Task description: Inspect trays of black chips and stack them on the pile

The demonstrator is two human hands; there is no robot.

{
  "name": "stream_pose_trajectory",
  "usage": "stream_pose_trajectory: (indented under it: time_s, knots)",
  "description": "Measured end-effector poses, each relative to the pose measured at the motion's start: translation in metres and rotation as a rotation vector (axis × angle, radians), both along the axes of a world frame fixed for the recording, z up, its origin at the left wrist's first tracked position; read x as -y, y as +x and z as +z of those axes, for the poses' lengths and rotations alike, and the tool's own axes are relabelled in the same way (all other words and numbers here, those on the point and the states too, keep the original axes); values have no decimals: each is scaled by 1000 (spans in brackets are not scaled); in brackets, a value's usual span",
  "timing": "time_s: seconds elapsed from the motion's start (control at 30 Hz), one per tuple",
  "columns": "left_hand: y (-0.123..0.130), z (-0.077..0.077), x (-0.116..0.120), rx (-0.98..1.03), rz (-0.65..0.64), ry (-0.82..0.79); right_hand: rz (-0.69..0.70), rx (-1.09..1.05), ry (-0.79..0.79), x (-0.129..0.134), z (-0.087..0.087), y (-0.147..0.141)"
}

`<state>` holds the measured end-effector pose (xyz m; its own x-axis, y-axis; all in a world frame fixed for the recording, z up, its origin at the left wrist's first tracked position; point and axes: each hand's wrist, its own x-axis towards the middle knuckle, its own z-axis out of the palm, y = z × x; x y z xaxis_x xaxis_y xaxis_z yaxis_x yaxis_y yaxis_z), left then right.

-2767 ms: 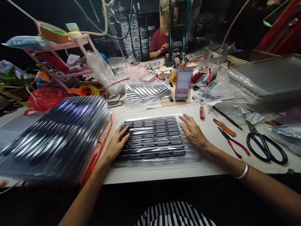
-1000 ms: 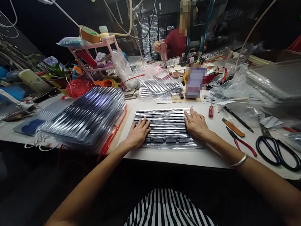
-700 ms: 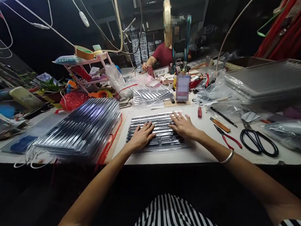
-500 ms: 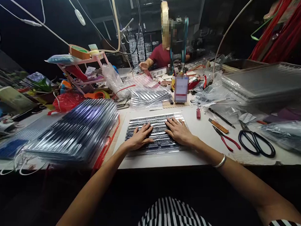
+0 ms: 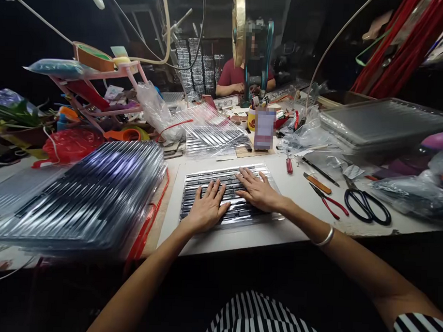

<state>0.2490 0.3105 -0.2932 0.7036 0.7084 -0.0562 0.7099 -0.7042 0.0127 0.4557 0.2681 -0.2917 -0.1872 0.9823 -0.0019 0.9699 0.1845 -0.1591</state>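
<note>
In front of me a clear plastic tray (image 5: 237,216) with dark strip-like parts in its long grooves lies on a white board (image 5: 200,242). My left hand (image 5: 207,209) rests flat on its left part, fingers spread. On the tray's right part lies my right hand (image 5: 259,190), palm down with fingers apart. Neither hand grips anything. The parts under my palms are hidden. To the left sits a stack of similar clear trays (image 5: 93,195) with dark strips in them. Red ribbon (image 5: 146,226) hangs between that stack and the board.
Scissors (image 5: 367,205), red-handled pliers (image 5: 329,201), an orange-handled tool (image 5: 317,184) and a red screwdriver (image 5: 289,163) lie to the right. Behind are loose clear trays (image 5: 215,132) and a propped phone (image 5: 264,129). Across the table sits a person in a dark red shirt (image 5: 232,78).
My left hand has turned more upright, its fingers pointing away from me. My right hand stays on the tray. The view has shifted, and the co-worker's arm has drawn in towards the machine.
</note>
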Motion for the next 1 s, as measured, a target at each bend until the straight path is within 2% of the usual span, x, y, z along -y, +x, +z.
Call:
stream_pose_trajectory:
  time_s: [0.17, 0.3, 0.4, 0.53, 0.7, 0.87, 1.0]
  knots:
    - [-2, 2, -2, -21, -15, 1, 26, -11, -11, -4, -1, -14]
    - [-3, 4, -5, -32, -27, -22, 15, -21, -19, -11, 3, -1]
    - [0, 5, -7, -32, -3, -87, -99, -9, 5, -18, 2, 15]
    - [15, 7, -7, -22, 83, -199, -249, 9, 52, -22, -8, 24]
    - [37, 18, -5, -48, 218, -282, -246, -4, 69, -19, -13, 20]
    - [51, 36, -2, -119, 268, -361, -233, -31, 92, -17, -11, 21]
    - [57, 39, 2, -162, 276, -331, -218, -59, 95, -16, -12, 24]
